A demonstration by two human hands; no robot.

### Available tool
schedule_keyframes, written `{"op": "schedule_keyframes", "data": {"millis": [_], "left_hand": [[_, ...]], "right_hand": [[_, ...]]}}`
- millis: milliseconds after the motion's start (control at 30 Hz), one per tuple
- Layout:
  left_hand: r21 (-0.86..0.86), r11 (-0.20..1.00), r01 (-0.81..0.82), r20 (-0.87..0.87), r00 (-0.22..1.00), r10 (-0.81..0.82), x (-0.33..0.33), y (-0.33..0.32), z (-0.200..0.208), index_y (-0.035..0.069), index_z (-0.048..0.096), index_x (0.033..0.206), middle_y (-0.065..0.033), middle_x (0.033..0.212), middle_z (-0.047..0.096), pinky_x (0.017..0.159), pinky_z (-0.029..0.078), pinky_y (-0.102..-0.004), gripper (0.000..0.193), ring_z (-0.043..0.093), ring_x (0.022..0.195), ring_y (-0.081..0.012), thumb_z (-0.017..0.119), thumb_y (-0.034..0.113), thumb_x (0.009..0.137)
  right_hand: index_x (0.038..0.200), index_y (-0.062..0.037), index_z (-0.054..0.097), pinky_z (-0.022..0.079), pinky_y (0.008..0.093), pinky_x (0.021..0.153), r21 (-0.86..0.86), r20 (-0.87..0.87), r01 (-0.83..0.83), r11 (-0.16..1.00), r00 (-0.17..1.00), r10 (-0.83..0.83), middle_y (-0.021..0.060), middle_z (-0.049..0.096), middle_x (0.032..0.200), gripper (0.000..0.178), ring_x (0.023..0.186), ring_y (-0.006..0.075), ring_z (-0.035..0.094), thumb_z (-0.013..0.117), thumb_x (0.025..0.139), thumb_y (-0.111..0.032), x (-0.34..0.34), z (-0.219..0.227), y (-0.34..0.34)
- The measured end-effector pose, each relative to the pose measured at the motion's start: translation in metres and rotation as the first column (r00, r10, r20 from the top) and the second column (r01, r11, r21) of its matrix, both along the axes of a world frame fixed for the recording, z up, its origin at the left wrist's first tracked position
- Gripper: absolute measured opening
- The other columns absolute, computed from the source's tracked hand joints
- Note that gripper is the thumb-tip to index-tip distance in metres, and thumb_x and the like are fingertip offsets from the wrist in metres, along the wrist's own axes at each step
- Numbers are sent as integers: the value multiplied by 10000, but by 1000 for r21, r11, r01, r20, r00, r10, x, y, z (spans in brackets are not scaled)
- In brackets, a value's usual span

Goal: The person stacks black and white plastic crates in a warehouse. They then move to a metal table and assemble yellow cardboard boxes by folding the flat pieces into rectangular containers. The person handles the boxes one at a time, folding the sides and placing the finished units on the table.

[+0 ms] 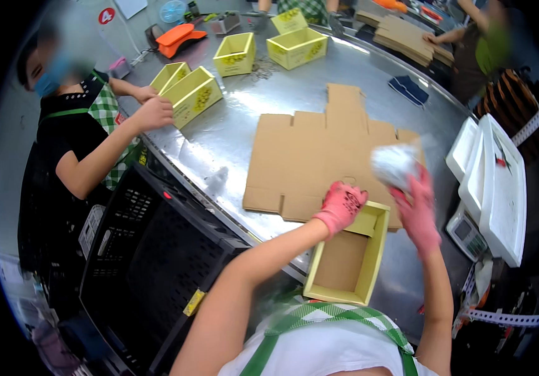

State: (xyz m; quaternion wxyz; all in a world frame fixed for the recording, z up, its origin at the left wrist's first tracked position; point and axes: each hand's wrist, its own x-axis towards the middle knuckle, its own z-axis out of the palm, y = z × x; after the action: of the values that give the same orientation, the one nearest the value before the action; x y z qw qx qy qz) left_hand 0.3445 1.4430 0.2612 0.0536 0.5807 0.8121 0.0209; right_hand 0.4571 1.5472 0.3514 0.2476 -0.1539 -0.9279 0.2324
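on the metal desk (219, 147), a flat cardboard sheet (307, 153) lies just beyond the open yellow box (375, 254). the pink-gloved left hand (343, 205) curls at the box's far left rim, though i cannot tell if it grips; the right hand (418, 212), right of the box, pinches a blurred silvery packet (396, 163). a steadied rim and a light, unhurried grip on the packet should serve well.

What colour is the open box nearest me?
The box has pale yellow walls and a brown base inside, best in the head view.
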Motion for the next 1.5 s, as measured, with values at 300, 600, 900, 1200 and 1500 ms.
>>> {"op": "schedule_keyframes", "data": {"millis": [300, 600, 900, 1200, 1500], "left_hand": [[43, 997, 71, 121, 990, -76, 17, 1, 26, 84, 436, 1074, -103, 1061, 454, 890, 334, -363, 290, 434, 1010, -259, 436, 255, 839], [452, 853, -262, 167, 964, 207, 26, -1, -55, 107, 480, 1136, -75, 1155, 487, 855, 367, -339, 295, 439, 1092, -183, 392, 226, 880], [-58, 997, 51, -48, 997, -54, 16, 11, 16, 116, 507, 1008, -77, 913, 585, 721, 413, -361, 301, 591, 824, -221, 602, 194, 734], [-14, 1000, -18, -221, 975, 14, 38, 20, 25, 90, 360, 1254, -79, 1022, 551, 844, 394, -412, 694, 544, 957, -250, 653, 378, 695], [246, 968, 43, -359, 932, 50, 55, 25, -34, 78, 428, 1196, -63, 989, 484, 899, 345, -442, 539, 490, 911, -220, 571, 162, 683]], "right_hand": [[1222, -111, 437, 432, 391, 884, -45, 563, -468, 883, 718, 409, 233, 321, 1290, 528, 1031, 397, 509, 587, 756, -310, -254, -62, -125], [1277, -94, 359, 336, 366, 965, -245, 153, -478, 843, 840, 521, 174, 399, 1261, 553, 1160, 322, 401, 599, 803, -250, -97, 1, -55], [1395, -88, 154, 355, 296, 929, -960, 96, 119, 253, 990, -103, 65, 387, 1278, 652, 1101, 150, 421, 530, 868, -166, 76, -105, -4], [1399, -105, 121, 339, 308, 955, -993, -86, -74, 89, 988, -130, 82, 370, 1288, 654, 1147, 165, 385, 471, 848, -63, 64, -100, -25], [1378, -35, 161, 220, 321, 1038, -932, -33, -21, 363, 999, -25, 159, 246, 1389, 596, 1284, 247, 239, 411, 908, -304, 65, -120, -19]]}}
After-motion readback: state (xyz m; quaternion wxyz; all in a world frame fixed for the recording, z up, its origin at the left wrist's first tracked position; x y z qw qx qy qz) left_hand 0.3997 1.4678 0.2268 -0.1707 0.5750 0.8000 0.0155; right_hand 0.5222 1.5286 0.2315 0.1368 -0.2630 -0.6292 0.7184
